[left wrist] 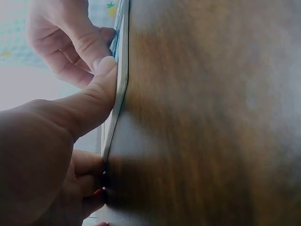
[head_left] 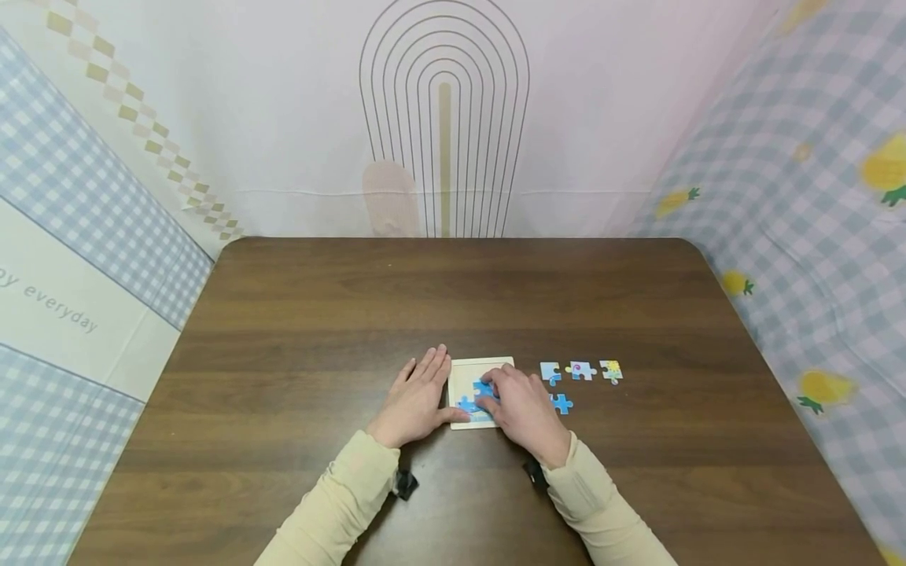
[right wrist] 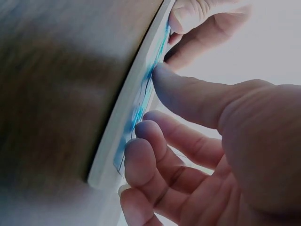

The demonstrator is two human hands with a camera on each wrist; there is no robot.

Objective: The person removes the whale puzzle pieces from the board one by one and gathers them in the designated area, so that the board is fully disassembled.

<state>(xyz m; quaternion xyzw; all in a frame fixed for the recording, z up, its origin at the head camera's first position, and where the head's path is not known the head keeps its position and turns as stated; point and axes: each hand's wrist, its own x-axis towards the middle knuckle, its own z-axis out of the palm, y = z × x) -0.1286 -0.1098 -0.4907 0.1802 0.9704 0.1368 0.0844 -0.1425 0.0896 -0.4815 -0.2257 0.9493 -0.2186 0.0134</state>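
A small pale wooden puzzle tray (head_left: 463, 368) lies on the table with blue jigsaw pieces (head_left: 465, 404) along its lower part. My left hand (head_left: 418, 399) rests along the tray's left side, fingers extended, with its thumb over the near-left corner; the left wrist view shows that thumb (left wrist: 96, 92) on the tray's rim. Over the tray's right half, my right hand (head_left: 527, 409) pinches a blue puzzle piece (head_left: 483, 388) between thumb and curled fingers, low on the tray. In the right wrist view its fingertips (right wrist: 139, 157) lie right at the blue pieces, hiding part of them.
To the right of the tray lie loose puzzle pieces: a light blue one (head_left: 550, 373), one with a pink swirl (head_left: 582, 370), a yellow-patterned one (head_left: 611, 370) and a blue one (head_left: 562, 403) partly behind the right hand. The brown table (head_left: 318, 299) meets a curtain (head_left: 297, 118) at the back.
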